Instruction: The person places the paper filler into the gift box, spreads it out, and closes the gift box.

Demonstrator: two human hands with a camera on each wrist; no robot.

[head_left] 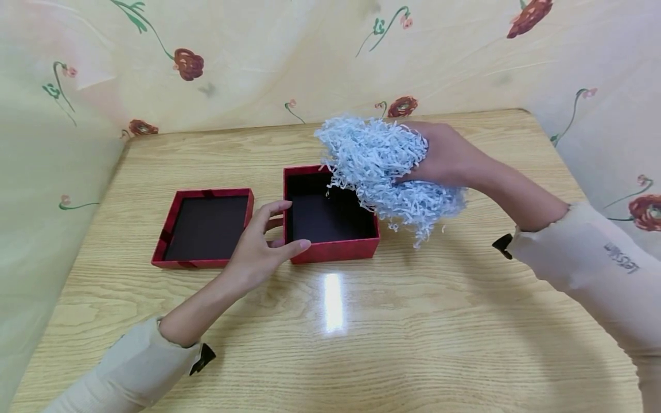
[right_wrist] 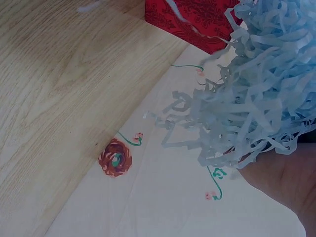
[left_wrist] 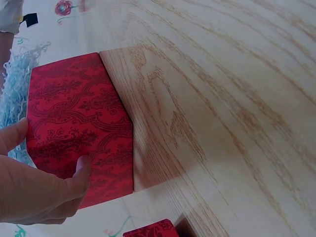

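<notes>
A red open box [head_left: 330,252] with a dark inside stands at the middle of the wooden table [head_left: 413,344]. My left hand [head_left: 268,241] holds its near left corner, thumb on the front wall and fingers at the left wall; the left wrist view shows the thumb [left_wrist: 79,173] pressed on the patterned red side [left_wrist: 79,118]. My right hand [head_left: 439,155] grips a big wad of pale blue shredded paper [head_left: 382,166] above the box's right far corner. Strands [right_wrist: 256,89] hang loose from it.
The red lid [head_left: 206,229] lies upside down just left of the box, dark inside up. A floral cloth [head_left: 258,63] walls the table at the back and both sides. Bare wood lies in front of the box.
</notes>
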